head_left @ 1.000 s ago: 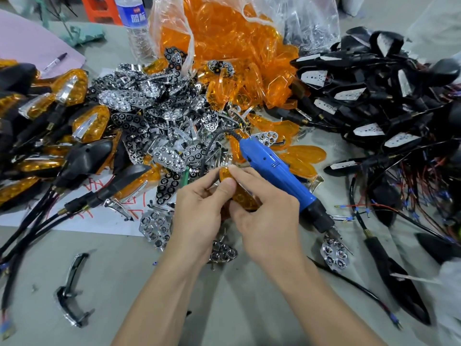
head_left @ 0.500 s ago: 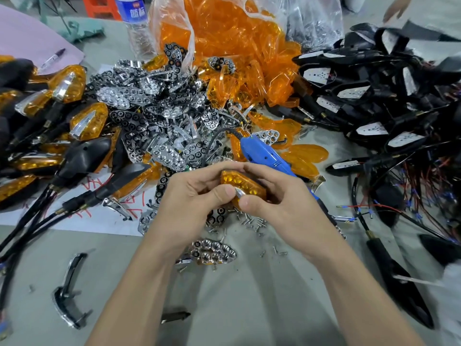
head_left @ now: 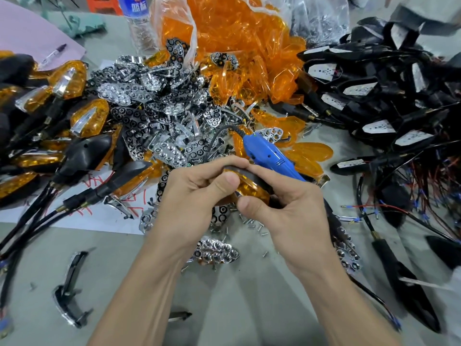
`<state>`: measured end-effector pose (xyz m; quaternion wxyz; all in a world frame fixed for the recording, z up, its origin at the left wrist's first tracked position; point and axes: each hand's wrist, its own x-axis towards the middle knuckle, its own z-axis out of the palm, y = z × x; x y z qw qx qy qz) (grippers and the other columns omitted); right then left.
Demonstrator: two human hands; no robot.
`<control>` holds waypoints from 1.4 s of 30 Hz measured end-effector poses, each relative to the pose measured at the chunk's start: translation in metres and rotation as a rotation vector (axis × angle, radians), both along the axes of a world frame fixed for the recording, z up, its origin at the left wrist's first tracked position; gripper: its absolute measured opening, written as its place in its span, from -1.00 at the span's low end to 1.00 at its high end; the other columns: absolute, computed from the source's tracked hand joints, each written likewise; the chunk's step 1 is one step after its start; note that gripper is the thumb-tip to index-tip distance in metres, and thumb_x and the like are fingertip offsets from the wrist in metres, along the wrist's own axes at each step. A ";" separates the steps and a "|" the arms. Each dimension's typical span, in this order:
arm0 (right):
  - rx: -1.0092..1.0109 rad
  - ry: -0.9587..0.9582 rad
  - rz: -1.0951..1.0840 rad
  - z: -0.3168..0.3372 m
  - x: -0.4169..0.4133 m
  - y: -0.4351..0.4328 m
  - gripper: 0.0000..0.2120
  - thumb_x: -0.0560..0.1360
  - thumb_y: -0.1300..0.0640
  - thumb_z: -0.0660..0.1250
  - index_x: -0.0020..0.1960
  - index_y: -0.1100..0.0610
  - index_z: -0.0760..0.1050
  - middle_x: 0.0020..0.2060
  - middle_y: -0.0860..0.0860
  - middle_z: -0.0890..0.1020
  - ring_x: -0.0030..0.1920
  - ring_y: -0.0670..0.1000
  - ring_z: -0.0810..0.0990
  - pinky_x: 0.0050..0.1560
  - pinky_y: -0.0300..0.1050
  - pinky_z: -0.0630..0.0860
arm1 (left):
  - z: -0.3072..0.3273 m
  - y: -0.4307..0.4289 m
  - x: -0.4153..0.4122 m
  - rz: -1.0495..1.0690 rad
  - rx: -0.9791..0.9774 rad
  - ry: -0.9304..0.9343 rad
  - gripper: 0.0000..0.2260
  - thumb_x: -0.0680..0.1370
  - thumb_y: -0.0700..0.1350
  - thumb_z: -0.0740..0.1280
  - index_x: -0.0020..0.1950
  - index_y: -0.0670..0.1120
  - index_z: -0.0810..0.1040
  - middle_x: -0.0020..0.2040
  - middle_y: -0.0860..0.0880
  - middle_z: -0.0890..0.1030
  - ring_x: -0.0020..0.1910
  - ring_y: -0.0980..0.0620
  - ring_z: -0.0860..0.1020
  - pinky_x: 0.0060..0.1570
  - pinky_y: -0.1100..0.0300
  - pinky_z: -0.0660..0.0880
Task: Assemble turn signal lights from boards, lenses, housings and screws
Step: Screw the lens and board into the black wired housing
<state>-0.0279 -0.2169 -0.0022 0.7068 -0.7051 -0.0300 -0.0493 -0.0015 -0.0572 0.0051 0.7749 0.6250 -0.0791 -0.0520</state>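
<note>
Both of my hands hold one turn signal light (head_left: 252,189) in front of me, an orange lens set in a black housing. My left hand (head_left: 192,196) grips its left end, thumb on the lens. My right hand (head_left: 287,208) pinches the right end, thumb under the lens. A blue electric screwdriver (head_left: 264,157) lies on the table just behind my right hand. Loose screws (head_left: 252,224) lie scattered under my hands. A chrome reflector (head_left: 215,253) lies on the table between my wrists.
A heap of chrome reflectors (head_left: 154,116) fills the centre back, a bag of orange lenses (head_left: 237,33) behind it. Black housings with boards and wires (head_left: 379,101) pile at the right, finished lights (head_left: 82,116) at the left. A chrome trim piece (head_left: 69,295) lies front left.
My hands lifted the light and turned it, so its black housing edge now faces up. The view shifted slightly, and the screwdriver stayed on the table.
</note>
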 end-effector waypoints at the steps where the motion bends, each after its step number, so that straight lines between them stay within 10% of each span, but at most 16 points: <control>1: 0.012 0.030 -0.015 -0.001 0.001 0.001 -0.53 0.35 0.23 0.59 0.21 -0.09 0.70 0.04 -0.10 0.77 0.06 -0.06 0.72 0.18 0.05 0.66 | -0.001 -0.002 0.001 0.018 0.007 0.017 -0.83 0.50 -0.16 0.43 0.01 0.02 0.78 -0.06 -0.08 0.76 -0.09 -0.02 0.69 -0.07 0.10 0.63; 5: -0.242 0.157 -0.003 -0.001 0.003 -0.003 -0.55 0.43 0.10 0.60 0.28 -0.12 0.64 -0.02 -0.20 0.75 0.00 -0.16 0.72 0.15 -0.01 0.64 | -0.005 -0.003 0.009 0.078 0.197 0.041 -0.82 0.54 -0.20 0.45 -0.05 0.07 0.79 -0.08 -0.07 0.76 -0.07 -0.08 0.69 0.13 -0.22 0.63; 8: -0.542 0.103 0.023 0.008 0.006 -0.011 -0.62 0.38 0.00 0.48 0.18 -0.19 0.59 -0.17 -0.29 0.71 -0.21 -0.21 0.65 -0.15 -0.36 0.47 | -0.003 -0.010 0.008 0.089 0.408 -0.075 -0.77 0.47 -0.09 0.46 -0.07 0.27 0.76 -0.13 0.11 0.77 -0.06 0.05 0.73 0.07 -0.03 0.65; 13: 0.131 0.157 0.088 0.019 0.016 -0.012 -0.67 0.47 0.31 0.48 0.21 0.09 0.66 -0.07 0.16 0.73 -0.15 0.10 0.62 -0.09 0.00 0.58 | -0.003 -0.016 0.005 0.038 0.203 -0.001 -0.53 0.44 0.08 0.50 0.36 0.25 0.57 0.23 0.12 0.70 0.25 0.21 0.62 0.18 0.31 0.56; 17: 0.504 0.230 0.034 0.021 0.012 -0.020 -0.57 0.43 0.22 0.43 0.30 0.26 0.59 0.19 0.38 0.63 0.11 0.32 0.61 0.33 0.29 0.50 | -0.003 -0.027 -0.005 -0.153 0.269 -0.017 -0.45 0.51 -0.06 0.49 0.47 0.18 0.47 0.26 0.10 0.68 0.26 0.10 0.63 0.30 0.08 0.54; 21: 0.492 0.180 0.096 0.025 0.014 -0.030 -0.56 0.46 0.35 0.40 0.34 0.25 0.53 0.20 0.34 0.60 0.14 0.28 0.55 0.40 0.38 0.39 | 0.004 -0.037 -0.003 -0.059 0.310 -0.097 -0.44 0.51 -0.12 0.48 0.47 0.22 0.48 0.24 0.13 0.68 0.22 0.09 0.65 0.31 -0.02 0.54; 29: 0.021 -0.059 0.087 0.035 0.020 -0.057 -0.47 0.33 0.68 0.34 0.08 0.15 0.57 0.10 0.05 0.74 0.11 0.08 0.70 0.15 0.10 0.62 | 0.025 -0.018 0.011 0.037 1.077 -0.576 -0.40 0.48 0.14 0.41 0.52 0.14 0.45 0.31 0.17 0.59 0.26 0.09 0.49 0.28 0.13 0.36; 36: 0.040 -0.011 0.041 0.022 0.011 -0.055 -0.45 0.38 0.45 0.47 0.25 -0.02 0.69 0.11 0.03 0.75 0.12 0.15 0.73 0.12 0.21 0.68 | 0.022 -0.017 0.012 -0.038 1.042 -0.594 -0.53 0.60 0.29 0.25 0.45 0.13 0.48 0.21 0.17 0.61 0.17 0.08 0.51 0.19 0.07 0.42; 42: 0.178 -0.060 0.135 0.017 0.008 -0.050 -0.57 0.34 0.32 0.54 0.19 0.09 0.69 0.09 0.10 0.75 0.13 0.09 0.73 0.13 -0.15 0.61 | 0.023 -0.011 0.004 0.053 0.990 -0.619 -0.51 0.58 0.30 0.25 0.30 0.02 0.66 0.09 0.11 0.70 0.03 0.04 0.60 0.06 0.02 0.50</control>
